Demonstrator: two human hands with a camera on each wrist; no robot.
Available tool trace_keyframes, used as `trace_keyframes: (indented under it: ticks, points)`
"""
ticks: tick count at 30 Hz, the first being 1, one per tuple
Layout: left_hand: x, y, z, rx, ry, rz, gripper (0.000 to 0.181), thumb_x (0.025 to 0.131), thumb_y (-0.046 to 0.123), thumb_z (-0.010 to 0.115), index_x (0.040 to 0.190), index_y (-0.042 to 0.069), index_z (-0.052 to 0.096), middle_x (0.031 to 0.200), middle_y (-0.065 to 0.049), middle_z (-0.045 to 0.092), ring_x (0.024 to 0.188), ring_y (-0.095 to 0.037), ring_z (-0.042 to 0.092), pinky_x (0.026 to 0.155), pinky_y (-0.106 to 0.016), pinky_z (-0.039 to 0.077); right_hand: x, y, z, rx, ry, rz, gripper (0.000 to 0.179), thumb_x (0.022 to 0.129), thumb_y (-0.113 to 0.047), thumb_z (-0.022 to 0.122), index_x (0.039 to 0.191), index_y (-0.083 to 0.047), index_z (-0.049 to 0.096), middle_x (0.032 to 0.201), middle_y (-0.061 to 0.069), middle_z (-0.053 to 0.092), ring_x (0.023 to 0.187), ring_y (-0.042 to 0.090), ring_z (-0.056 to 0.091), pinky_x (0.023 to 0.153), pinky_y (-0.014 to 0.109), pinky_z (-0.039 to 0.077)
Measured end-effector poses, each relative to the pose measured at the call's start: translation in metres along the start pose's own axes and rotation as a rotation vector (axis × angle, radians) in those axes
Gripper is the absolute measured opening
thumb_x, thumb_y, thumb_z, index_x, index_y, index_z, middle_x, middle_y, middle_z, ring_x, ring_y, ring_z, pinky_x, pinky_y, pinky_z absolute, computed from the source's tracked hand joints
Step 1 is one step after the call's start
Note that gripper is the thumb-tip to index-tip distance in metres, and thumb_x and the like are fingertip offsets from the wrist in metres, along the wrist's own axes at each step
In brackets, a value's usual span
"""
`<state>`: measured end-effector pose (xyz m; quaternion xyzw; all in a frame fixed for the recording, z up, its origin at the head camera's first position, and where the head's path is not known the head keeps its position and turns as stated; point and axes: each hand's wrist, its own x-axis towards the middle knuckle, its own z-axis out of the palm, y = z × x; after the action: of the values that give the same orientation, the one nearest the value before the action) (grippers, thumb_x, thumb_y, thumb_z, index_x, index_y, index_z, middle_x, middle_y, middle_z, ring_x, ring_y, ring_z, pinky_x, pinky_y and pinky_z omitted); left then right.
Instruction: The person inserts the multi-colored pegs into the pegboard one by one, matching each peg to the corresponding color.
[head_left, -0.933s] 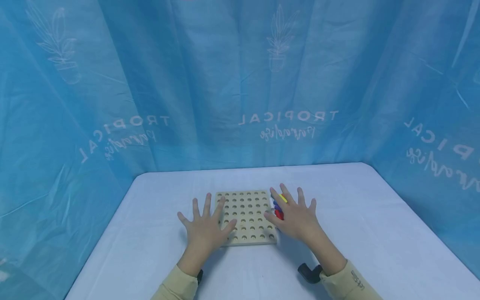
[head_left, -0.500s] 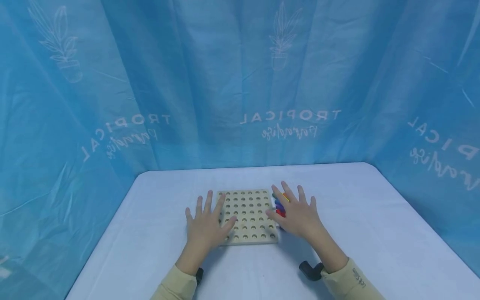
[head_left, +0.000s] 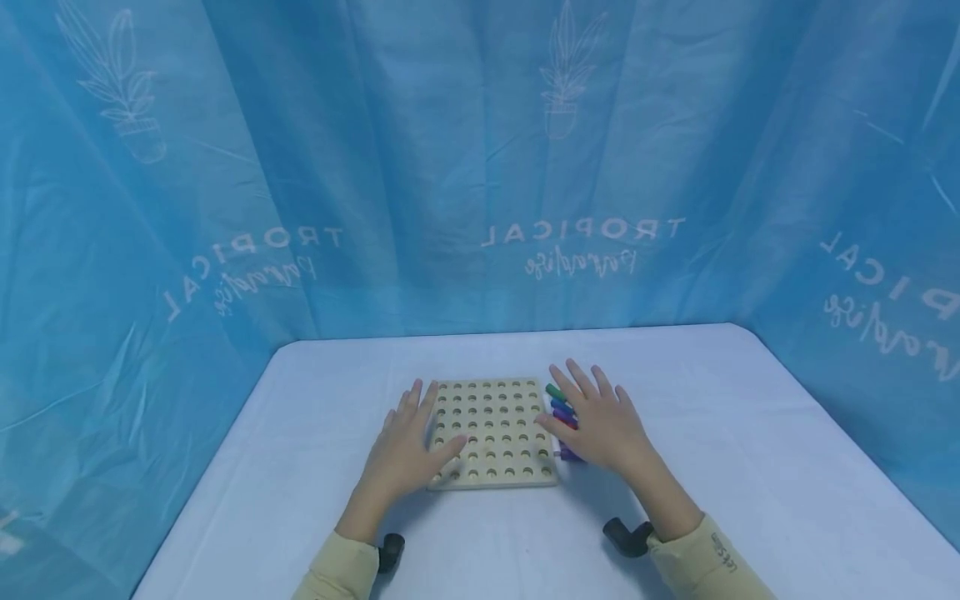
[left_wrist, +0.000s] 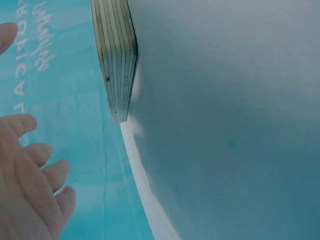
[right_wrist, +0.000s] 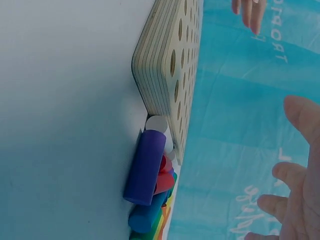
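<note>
Pegs (right_wrist: 145,167) heaped loose just beside board (head_left: 497,431); stray brush from right grip (head_left: 603,429), fingers spread, nothing held, might roll them. Left grip (head_left: 399,454) extended, likewise empty.

Pale square layered-wood board (head_left: 497,431), round-holed top, lying flat; multicoloured cylindrical pegs (right_wrist: 145,167) piled just beside its right edge.

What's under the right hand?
Colored cylinders: the head view shows green, blue, red and purple ones poking out; the right hand hides anything further beneath there.
</note>
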<state>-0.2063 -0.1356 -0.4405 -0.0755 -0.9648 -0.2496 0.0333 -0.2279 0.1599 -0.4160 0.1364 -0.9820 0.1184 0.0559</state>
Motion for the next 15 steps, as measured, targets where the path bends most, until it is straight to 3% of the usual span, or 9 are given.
trace_keyframes:
  ticks: [8, 12, 15]
  points:
    - [0.000, -0.002, 0.001, -0.011, -0.014, 0.010, 0.100, 0.085, 0.065, 0.065, 0.161, 0.022, 0.017, 0.168, -0.009, 0.009, 0.155, -0.034, 0.010, 0.126, -0.057, 0.013, 0.001, 0.004, 0.002, 0.004, -0.003, -0.011, 0.086, 0.091, -0.068, 0.052, 0.160, -0.025, 0.023, 0.166, 0.011, 0.023, 0.149, 0.047, 0.021, 0.114, 0.073, 0.024]
    - [-0.001, -0.007, 0.003, -0.114, -0.077, 0.011, 0.106, 0.081, 0.063, 0.070, 0.161, 0.024, 0.013, 0.169, -0.008, 0.006, 0.154, -0.037, 0.011, 0.125, -0.059, 0.011, 0.003, 0.006, 0.003, 0.014, 0.004, -0.009, 0.082, 0.094, -0.064, 0.050, 0.160, -0.024, 0.022, 0.165, 0.011, 0.023, 0.149, 0.048, 0.022, 0.114, 0.073, 0.026]
    - [0.000, -0.015, 0.005, -0.257, -0.138, 0.011, 0.107, 0.082, 0.058, 0.073, 0.161, 0.025, 0.009, 0.169, -0.008, 0.002, 0.154, -0.039, 0.007, 0.123, -0.063, 0.010, 0.005, 0.009, 0.003, 0.029, 0.004, 0.002, 0.077, 0.097, -0.061, 0.047, 0.160, -0.024, 0.022, 0.165, 0.011, 0.024, 0.149, 0.047, 0.023, 0.113, 0.072, 0.026]
